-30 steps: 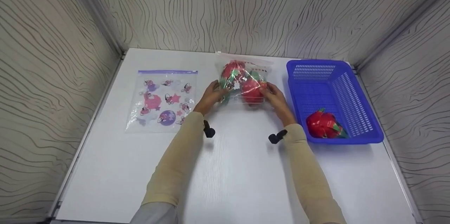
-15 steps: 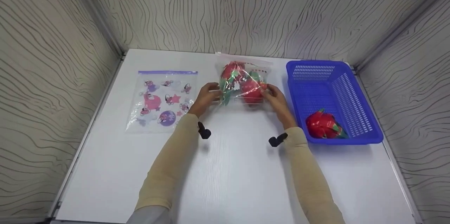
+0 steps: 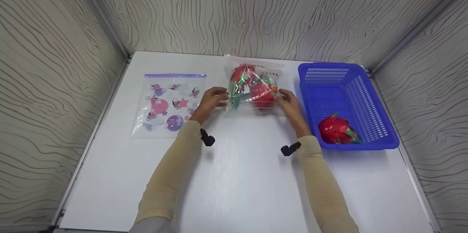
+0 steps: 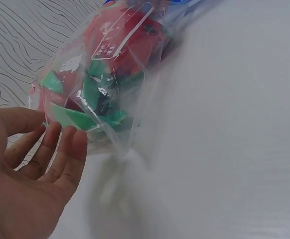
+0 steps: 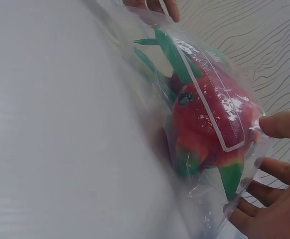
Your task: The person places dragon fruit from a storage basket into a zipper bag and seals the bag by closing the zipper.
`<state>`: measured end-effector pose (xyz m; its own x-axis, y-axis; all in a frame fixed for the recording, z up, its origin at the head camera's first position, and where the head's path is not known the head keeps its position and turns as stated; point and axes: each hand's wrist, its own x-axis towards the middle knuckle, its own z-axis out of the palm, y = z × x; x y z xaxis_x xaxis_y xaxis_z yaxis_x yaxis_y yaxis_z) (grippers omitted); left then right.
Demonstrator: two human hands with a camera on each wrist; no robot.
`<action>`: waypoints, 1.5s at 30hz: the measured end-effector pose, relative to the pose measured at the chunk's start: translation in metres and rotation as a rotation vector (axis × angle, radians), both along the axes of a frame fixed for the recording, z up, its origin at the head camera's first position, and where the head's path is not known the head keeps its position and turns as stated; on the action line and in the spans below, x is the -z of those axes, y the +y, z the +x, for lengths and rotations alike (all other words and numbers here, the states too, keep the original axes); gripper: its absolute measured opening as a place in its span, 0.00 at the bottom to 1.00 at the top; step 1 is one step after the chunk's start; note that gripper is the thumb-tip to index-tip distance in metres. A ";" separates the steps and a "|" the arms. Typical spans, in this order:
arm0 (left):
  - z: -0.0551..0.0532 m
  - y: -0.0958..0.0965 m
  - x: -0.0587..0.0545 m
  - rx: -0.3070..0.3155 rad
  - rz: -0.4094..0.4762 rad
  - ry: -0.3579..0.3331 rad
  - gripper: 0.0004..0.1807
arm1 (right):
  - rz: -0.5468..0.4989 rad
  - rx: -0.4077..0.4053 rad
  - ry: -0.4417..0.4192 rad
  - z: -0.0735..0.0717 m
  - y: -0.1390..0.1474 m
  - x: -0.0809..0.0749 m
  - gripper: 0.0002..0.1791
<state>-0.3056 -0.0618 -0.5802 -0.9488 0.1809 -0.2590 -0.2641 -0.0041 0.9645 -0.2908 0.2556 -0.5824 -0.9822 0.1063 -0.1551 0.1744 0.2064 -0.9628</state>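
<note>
Head view: I see the left hand point(image 3: 209, 103) has released the bag point(image 3: 253, 86), fingers spread; the right hand point(image 3: 291, 107), spread, touches its edge. Bag back-centre on bench point(image 3: 234, 181), zip point(image 3: 254, 60) wallward, long axis unclear.

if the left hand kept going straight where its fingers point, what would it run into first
Most likely the left side of the filled bag: the left hand points right at it. The fingertips look very near the plastic, but whether they already touch is unclear.
</note>
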 end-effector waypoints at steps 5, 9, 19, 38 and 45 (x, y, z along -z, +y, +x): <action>0.002 -0.006 0.001 -0.004 -0.009 -0.009 0.22 | 0.040 0.019 -0.006 0.003 -0.002 -0.002 0.31; 0.003 -0.011 0.002 -0.005 -0.011 -0.004 0.22 | 0.054 0.028 -0.011 0.006 -0.004 -0.004 0.31; 0.008 -0.022 -0.002 -0.020 -0.043 0.003 0.19 | 0.057 0.043 0.031 0.011 -0.007 -0.012 0.28; 0.021 -0.055 0.000 -0.050 -0.079 0.036 0.23 | -0.121 0.078 0.284 0.021 -0.021 -0.021 0.13; 0.022 -0.072 -0.006 -0.100 -0.090 0.042 0.21 | -0.122 -0.036 0.218 0.024 -0.036 -0.024 0.12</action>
